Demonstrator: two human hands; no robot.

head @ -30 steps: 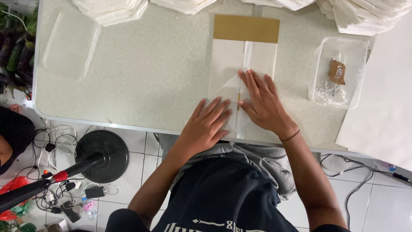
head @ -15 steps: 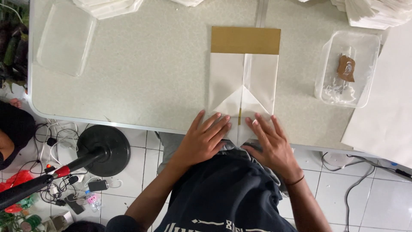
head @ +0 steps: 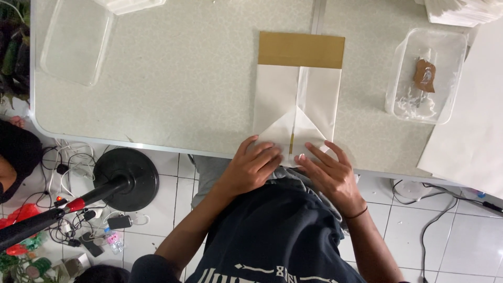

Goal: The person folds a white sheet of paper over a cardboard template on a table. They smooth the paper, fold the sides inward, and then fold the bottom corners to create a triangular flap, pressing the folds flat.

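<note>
A folded white paper sheet with a brown band at its far end lies on the speckled table. Its near end is folded into a triangle with a brown strip down the middle. My left hand rests flat on the triangle's left part at the table's near edge. My right hand presses flat on the right part. The fingers of both hands are spread, and the fingertips nearly meet at the central seam.
A clear plastic tub with a brown item inside stands right of the sheet. Another clear tray sits at far left. White paper stacks lie at the back right. A black stand base and cables are on the floor.
Both hands slid toward me down the sheet, from its middle to the near end. The folded triangle now shows above my fingers.
</note>
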